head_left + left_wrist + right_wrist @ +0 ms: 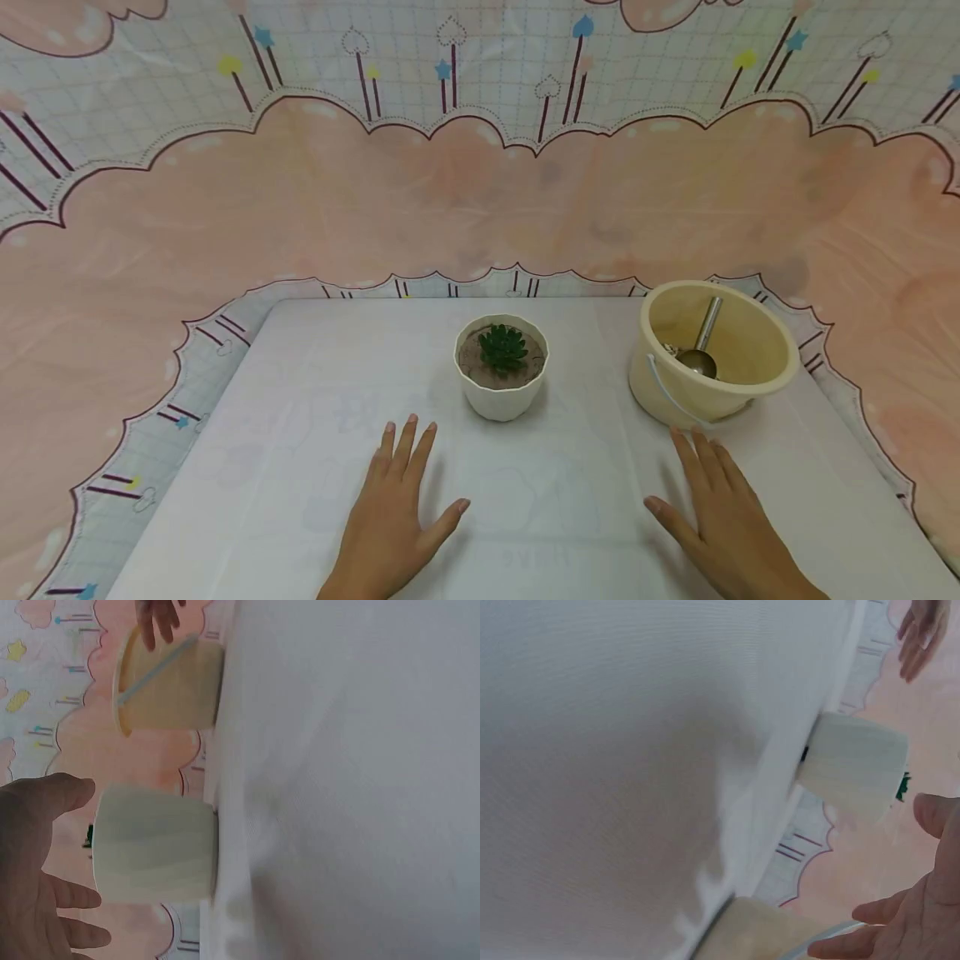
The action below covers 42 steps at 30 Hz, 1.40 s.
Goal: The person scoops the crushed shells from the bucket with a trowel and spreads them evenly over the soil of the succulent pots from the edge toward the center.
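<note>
A white scalloped pot (501,403) stands mid-table, filled with brownish soil around a small green succulent (502,348). My left hand (393,508) hovers in front and to the left of it, fingers straight and spread, holding nothing. To the right stands a cream bucket (660,392) with a pale handle. Inside the bucket a metal scoop (699,360) leans, its handle against the far wall. My right hand (723,521) is nearest the bucket, just in front of it, fingers extended and holding nothing. In the right wrist view the bucket is partly cut off.
A white-covered table (315,358) carries the pot and the bucket. Behind and beside it hangs a patterned pink and white cloth (480,200). Small pale bits lie in the bucket by the scoop; their kind is unclear.
</note>
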Each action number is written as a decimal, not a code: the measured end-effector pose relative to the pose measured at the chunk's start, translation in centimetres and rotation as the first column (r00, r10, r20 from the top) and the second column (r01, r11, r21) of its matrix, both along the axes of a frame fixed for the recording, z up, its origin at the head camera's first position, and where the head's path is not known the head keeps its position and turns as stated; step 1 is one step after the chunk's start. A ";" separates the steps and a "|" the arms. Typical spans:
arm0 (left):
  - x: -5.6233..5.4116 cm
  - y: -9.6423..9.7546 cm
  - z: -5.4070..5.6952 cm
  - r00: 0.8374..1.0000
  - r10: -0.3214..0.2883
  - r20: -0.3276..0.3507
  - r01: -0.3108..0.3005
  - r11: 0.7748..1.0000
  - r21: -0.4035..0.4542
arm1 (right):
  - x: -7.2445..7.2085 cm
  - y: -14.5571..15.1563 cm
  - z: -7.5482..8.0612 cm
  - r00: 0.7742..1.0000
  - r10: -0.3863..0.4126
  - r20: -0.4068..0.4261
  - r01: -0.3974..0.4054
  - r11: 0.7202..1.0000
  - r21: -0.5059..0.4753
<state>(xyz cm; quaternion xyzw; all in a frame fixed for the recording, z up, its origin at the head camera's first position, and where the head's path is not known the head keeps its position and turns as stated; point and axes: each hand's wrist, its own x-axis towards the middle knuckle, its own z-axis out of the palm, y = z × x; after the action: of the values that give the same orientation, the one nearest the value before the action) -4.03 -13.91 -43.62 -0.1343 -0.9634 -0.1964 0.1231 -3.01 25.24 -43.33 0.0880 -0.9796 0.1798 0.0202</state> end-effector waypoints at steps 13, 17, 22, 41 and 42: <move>0.3 3.5 1.9 0.978 -0.202 0.050 0.180 0.942 0.284 | 0.3 -0.4 3.1 0.999 -0.047 -0.023 0.043 0.986 -0.162; 0.1 4.4 2.5 0.961 -0.273 0.038 0.241 0.898 0.367 | 0.4 -0.3 4.6 0.990 -0.071 -0.122 0.041 0.972 -0.229; -0.5 6.3 3.7 0.931 -0.364 0.018 0.315 0.828 0.463 | -0.5 0.1 6.6 0.962 -0.068 -0.266 -0.022 0.946 -0.324; -5.2 15.2 6.2 0.837 -0.541 -0.085 0.481 0.653 0.586 | -8.4 3.2 10.8 0.967 -0.138 -0.216 0.069 0.952 -0.299; -5.5 15.6 6.4 0.838 -0.538 -0.093 0.485 0.655 0.580 | -8.8 3.3 11.0 0.970 -0.141 -0.199 0.080 0.954 -0.287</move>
<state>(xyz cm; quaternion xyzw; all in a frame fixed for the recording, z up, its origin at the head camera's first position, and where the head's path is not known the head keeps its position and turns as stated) -9.51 1.68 -37.27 -0.3471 -0.7828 -0.5135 0.0557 -11.85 28.59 -32.35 0.0481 -0.9400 0.3031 0.1493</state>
